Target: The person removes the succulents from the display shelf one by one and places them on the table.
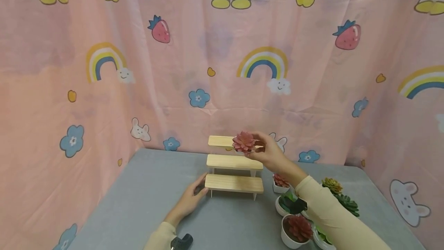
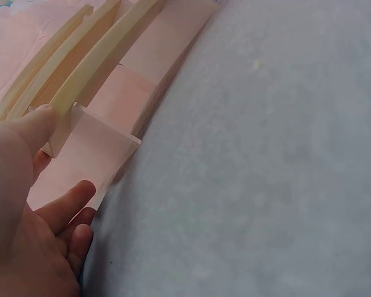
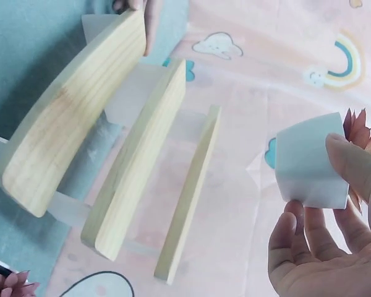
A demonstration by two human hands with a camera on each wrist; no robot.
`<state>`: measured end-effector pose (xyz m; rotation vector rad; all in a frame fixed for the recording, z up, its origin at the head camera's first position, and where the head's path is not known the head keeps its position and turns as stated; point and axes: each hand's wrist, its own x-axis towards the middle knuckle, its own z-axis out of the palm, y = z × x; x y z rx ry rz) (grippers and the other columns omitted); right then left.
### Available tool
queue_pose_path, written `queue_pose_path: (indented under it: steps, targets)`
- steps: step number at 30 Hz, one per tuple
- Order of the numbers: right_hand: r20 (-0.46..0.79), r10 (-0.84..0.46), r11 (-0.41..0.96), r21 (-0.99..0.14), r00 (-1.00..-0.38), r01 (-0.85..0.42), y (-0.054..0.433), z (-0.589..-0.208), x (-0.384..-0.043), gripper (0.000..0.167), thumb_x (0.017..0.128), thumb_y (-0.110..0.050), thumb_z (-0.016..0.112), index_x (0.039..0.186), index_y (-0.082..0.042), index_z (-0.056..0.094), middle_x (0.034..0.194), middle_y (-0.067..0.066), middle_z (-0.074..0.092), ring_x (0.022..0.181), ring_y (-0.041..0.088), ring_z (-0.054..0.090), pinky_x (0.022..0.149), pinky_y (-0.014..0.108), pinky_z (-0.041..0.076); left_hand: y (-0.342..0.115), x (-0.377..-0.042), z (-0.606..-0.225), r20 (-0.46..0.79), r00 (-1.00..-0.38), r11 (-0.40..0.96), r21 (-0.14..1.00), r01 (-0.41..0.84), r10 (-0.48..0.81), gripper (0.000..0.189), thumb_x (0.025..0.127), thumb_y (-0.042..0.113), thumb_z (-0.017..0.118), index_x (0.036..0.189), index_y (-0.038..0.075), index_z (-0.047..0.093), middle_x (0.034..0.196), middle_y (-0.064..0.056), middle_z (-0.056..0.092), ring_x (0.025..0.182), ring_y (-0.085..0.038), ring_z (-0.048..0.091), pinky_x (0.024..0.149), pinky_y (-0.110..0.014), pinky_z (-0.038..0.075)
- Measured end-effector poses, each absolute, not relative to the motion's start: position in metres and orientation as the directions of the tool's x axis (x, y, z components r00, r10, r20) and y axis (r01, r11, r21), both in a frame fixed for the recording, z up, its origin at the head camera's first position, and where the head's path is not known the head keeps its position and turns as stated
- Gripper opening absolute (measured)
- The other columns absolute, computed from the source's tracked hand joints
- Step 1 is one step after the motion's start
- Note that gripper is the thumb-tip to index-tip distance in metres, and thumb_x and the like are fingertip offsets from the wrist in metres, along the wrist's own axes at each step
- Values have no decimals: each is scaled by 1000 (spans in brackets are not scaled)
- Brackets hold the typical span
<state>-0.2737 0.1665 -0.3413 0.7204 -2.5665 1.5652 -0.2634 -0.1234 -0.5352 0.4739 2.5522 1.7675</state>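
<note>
A three-tier display stand [image 1: 234, 183] with pale wooden boards and translucent supports stands at the back of the table. My left hand [image 1: 189, 200] holds the left end of its lowest board, with the thumb [image 2: 40, 127] against the board's end and the other fingers loosely bent beside the support. In front of the top board, my right hand [image 1: 272, 153] grips an artificial red succulent [image 1: 244, 142] in the air. The right wrist view shows its white square pot [image 3: 312, 162] between thumb and fingers, tilted in that view and apart from the boards.
Several potted artificial plants stand at the right, partly under my right forearm: a small red succulent [image 1: 281, 180], a larger dark red one [image 1: 297, 228] and a yellowish one [image 1: 332, 185]. A patterned pink curtain [image 1: 222, 115] hangs behind the grey table [image 1: 145, 188].
</note>
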Motion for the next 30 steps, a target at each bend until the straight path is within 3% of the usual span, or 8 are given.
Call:
queue_pose_path:
  steps: [7,14,18,30]
  targets:
    - [358,-344,402,-779,-868,-480,179,-348,-259,57,87,-1,76,140,1,52,134,24,59,111,27,63,87,25,56,-122,-264,-535,163,-955,360,899,247,248,63,103,38,57,158,13,37,154,-19,48,146,-44,40,117,-66,32]
    - [456,-306,434,-715,-836,-549,192,-358,-244,56,86,-1,77,138,-3,56,128,20,64,104,-1,58,86,26,55,-122,-263,-537,183,-952,343,902,262,247,62,103,36,57,157,12,37,154,-21,48,145,-45,40,117,-66,32]
    - [481,-288,456,-692,-828,-560,200,-363,-235,54,86,-4,78,136,-6,58,125,17,67,103,-6,57,85,25,55,-123,-264,-540,161,-955,357,901,246,251,64,103,40,57,158,13,37,155,-20,47,146,-44,39,117,-66,31]
    - [380,-236,540,-714,-894,-446,246,-368,-202,56,90,-9,75,142,-4,53,130,17,64,104,-12,53,85,25,55,-121,-263,-537,158,-961,355,905,233,229,63,102,39,58,157,15,39,153,-17,50,144,-42,43,116,-65,34]
